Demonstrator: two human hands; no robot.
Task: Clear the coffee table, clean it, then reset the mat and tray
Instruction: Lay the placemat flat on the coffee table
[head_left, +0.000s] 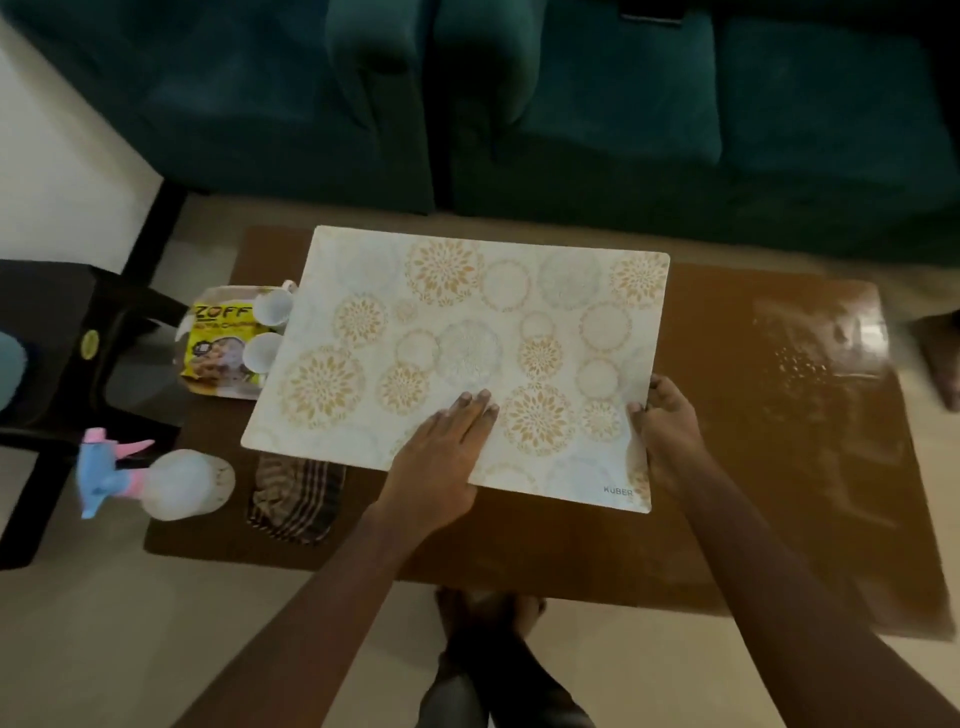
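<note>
Head view. The patterned mat (457, 353) covers the middle and the 9 o'clock half of the brown bench (753, 493), with its long side running from 9 to 3 o'clock and its frame slightly skewed. Your left hand (441, 447) lies flat on the mat's near edge, fingers straight and together, pointing to 12 o'clock. Your right hand (667, 431) grips the mat's 3 o'clock edge near the printed corner, thumb on top and fingers curled round the border. Whether the mat lies fully flat on the bench cannot be told.

At 9 o'clock of the mat stands the tray (218, 391), its nearer side hidden under the mat's edge. It holds a yellow packet (221, 343) and two white cups (262, 351), both partly covered by the mat. At 7 o'clock a striped cloth (293, 499) lies on the bench, its far end under the mat. Just beside it, further towards 8 o'clock, a spray bottle (171, 483) with a blue and pink trigger lies on the bench corner.

A smeared, shiny patch (810, 353) marks the bench at 3 o'clock. A teal sofa (571, 130) fills the 12 o'clock band, and a black chair (62, 338) stands at 9 o'clock.
</note>
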